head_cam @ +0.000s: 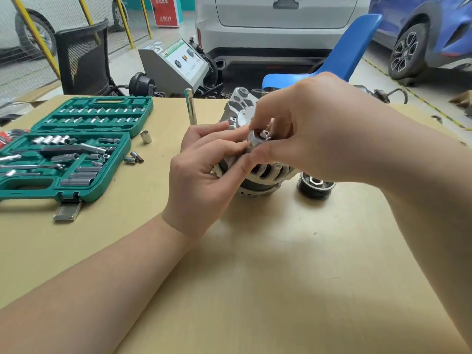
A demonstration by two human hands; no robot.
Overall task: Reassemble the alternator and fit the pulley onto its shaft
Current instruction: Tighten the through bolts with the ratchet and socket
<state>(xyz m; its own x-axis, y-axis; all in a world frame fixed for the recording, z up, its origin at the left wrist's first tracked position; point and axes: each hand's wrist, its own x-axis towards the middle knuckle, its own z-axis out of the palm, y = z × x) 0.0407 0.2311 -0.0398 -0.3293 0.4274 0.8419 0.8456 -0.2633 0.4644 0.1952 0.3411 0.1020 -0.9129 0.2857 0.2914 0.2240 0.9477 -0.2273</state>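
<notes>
**Hands meet at alternator shaft**

Toward the table's [255, 290] far edge, the left hand [204, 172] steadies the alternator [265, 172], fingers curled on it; the right hand [314, 131] pinches a small metal part [258, 139] atop it. The pulley [315, 186] lies just beside.

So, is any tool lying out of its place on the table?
Yes. A socket and a few small bits lie loose on the table, outside the open green case. A chrome bar stands upright behind them. The pulley waits beside the alternator, not yet fitted.
</notes>
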